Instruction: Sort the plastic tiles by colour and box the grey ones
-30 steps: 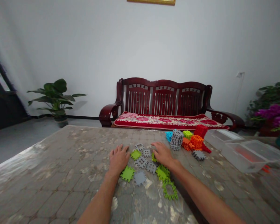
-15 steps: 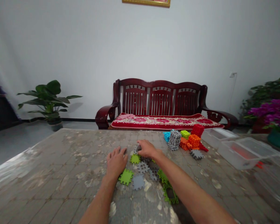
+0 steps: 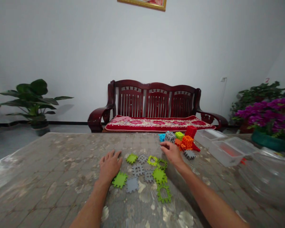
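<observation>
My left hand [image 3: 110,165] lies flat on the table with its fingers spread, next to a green toothed tile [image 3: 120,180]. My right hand [image 3: 173,153] hovers in front of a grey stack of toothed tiles [image 3: 170,136], fingers bent and apart, with nothing visible in them; it hides the stack's lower part. Between the hands lie loose flat tiles: a small green one [image 3: 131,158], a grey lattice tile [image 3: 142,158], a yellow-green frame tile [image 3: 152,160], a plain grey tile [image 3: 132,185] and a green frame tile [image 3: 164,193], among several others.
Beside the grey stack sit orange tiles [image 3: 187,142], red tiles [image 3: 191,131], blue tiles [image 3: 161,137] and a loose grey tile [image 3: 189,154]. Clear plastic boxes [image 3: 228,158] stand at the right, near a flower pot [image 3: 270,141]. A wooden bench [image 3: 156,95] is beyond the table.
My right hand has left the grey lattice tile among the flat tiles and moved right to the grey stack. My left hand stays flat. The view has turned slightly right.
</observation>
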Available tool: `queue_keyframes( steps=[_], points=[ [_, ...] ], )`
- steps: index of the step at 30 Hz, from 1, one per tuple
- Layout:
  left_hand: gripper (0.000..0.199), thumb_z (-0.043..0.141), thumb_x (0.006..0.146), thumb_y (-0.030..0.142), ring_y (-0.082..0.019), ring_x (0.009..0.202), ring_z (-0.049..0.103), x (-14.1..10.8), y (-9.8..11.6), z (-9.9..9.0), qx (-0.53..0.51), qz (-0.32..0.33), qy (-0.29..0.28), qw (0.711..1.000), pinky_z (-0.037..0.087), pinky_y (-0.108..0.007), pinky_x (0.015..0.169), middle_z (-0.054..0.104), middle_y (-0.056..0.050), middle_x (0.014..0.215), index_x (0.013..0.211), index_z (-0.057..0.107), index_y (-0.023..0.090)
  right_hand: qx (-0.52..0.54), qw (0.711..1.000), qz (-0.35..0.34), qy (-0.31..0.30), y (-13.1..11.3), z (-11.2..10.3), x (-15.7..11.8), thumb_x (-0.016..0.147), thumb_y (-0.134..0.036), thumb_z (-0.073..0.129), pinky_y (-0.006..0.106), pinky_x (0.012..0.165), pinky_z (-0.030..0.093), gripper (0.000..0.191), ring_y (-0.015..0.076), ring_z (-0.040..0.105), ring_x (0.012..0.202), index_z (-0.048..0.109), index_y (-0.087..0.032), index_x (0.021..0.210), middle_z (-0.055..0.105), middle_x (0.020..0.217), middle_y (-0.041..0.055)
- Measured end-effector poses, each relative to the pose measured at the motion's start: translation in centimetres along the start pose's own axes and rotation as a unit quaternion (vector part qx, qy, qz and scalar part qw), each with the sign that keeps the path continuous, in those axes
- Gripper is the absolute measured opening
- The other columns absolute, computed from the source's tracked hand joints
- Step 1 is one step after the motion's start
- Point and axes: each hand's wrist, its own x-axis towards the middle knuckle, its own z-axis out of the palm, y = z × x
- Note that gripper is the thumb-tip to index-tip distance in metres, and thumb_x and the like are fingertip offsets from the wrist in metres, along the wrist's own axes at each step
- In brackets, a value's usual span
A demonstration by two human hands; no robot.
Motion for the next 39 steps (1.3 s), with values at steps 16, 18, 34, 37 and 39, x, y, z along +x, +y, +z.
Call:
queue_keyframes(
  steps=[16,18,34,37,39],
  points=[
    [0.047,0.037,0.099,0.035,-0.028,0.143,0.045,0.4,-0.4,0.5,-0.009,0.005,-0.005,1.0,0.031,-0.053,0.117,0.052,-0.012,0.153,0.14,0.058,0.028,-0.292,0.955,0.048,0.0,5.7,-6.8,-6.2,0.078,-0.03,0.063,0.04,0.103,0.047,0.048,0.029,0.064,0.115,0.069,-0.016,0.124,0.071,0.123,0.0132],
    [0.046,0.037,0.099,0.035,-0.027,0.142,0.046,0.4,-0.5,0.6,-0.011,0.007,0.002,1.0,0.031,-0.052,0.116,0.053,-0.011,0.152,0.139,0.058,0.029,-0.319,0.947,0.042,-0.027,5.3,-6.8,-6.4,0.076,-0.031,0.067,0.04,0.105,0.046,0.058,0.0305,0.062,0.119,0.064,-0.014,0.132,0.068,0.13,0.0146],
    [0.05,0.035,0.098,0.037,-0.029,0.141,0.047,0.8,-0.7,1.0,-0.004,0.01,0.002,1.0,0.032,-0.052,0.116,0.053,-0.012,0.152,0.141,0.059,0.026,-0.289,0.952,-0.002,-0.097,6.1,-8.3,-5.9,0.075,-0.023,0.067,0.039,0.102,0.047,0.055,0.0282,0.064,0.114,0.065,-0.015,0.13,0.071,0.124,0.0134],
    [0.05,0.036,0.097,0.037,-0.029,0.14,0.048,0.9,-1.0,1.5,-0.01,0.013,0.017,1.0,0.032,-0.052,0.116,0.054,-0.012,0.15,0.14,0.06,0.027,-0.285,0.955,-0.004,-0.081,5.7,-8.3,-6.0,0.076,-0.027,0.067,0.038,0.097,0.049,0.055,0.0277,0.066,0.108,0.064,-0.016,0.13,0.073,0.119,0.0126],
    [0.049,0.036,0.097,0.037,-0.03,0.139,0.049,1.0,-1.1,1.7,-0.008,0.014,0.02,1.0,0.032,-0.052,0.115,0.055,-0.011,0.15,0.139,0.061,0.028,-0.279,0.959,-0.002,-0.05,5.5,-8.5,-5.8,0.077,-0.028,0.066,0.037,0.095,0.05,0.056,0.0265,0.067,0.106,0.062,-0.017,0.132,0.073,0.117,0.0115]
  ],
)
